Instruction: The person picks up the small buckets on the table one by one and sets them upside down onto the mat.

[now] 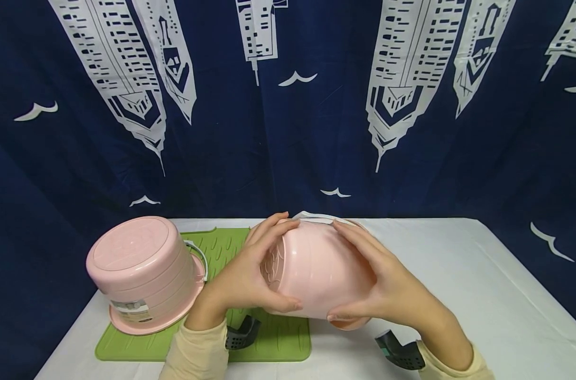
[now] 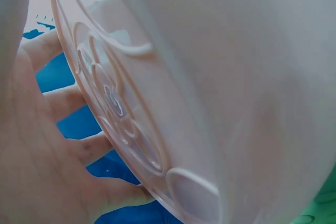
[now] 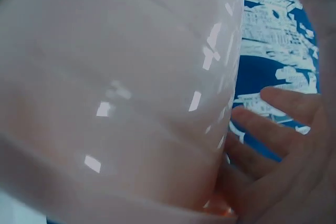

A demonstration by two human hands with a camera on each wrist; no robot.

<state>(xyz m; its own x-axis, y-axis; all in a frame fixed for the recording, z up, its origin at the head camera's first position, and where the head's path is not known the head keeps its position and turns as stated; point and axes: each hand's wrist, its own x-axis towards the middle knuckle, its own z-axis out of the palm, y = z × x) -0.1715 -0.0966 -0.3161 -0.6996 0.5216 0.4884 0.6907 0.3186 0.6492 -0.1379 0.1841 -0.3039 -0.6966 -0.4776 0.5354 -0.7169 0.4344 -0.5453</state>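
Both hands hold a pink plastic bucket (image 1: 326, 269) tipped on its side, over the green mat's right edge. My left hand (image 1: 245, 277) grips its left end, thumb in front and fingers over the top. Raised curling lines mark that end (image 2: 121, 98) in the left wrist view, where the left fingers (image 2: 65, 98) reach along it. Toward the bucket's flared right end, my right hand (image 1: 387, 282) holds the side with fingers spread. Glossy pink wall (image 3: 131, 77) fills most of the right wrist view. A white handle (image 1: 316, 215) shows along the bucket's top.
Another pink bucket (image 1: 145, 264) stands upside down at the left on a ribbed green mat (image 1: 278, 343), with a label low on its side and a pale handle. White cloth (image 1: 449, 274) covers the table. Behind hangs a navy curtain (image 1: 307, 148) with white buildings and birds.
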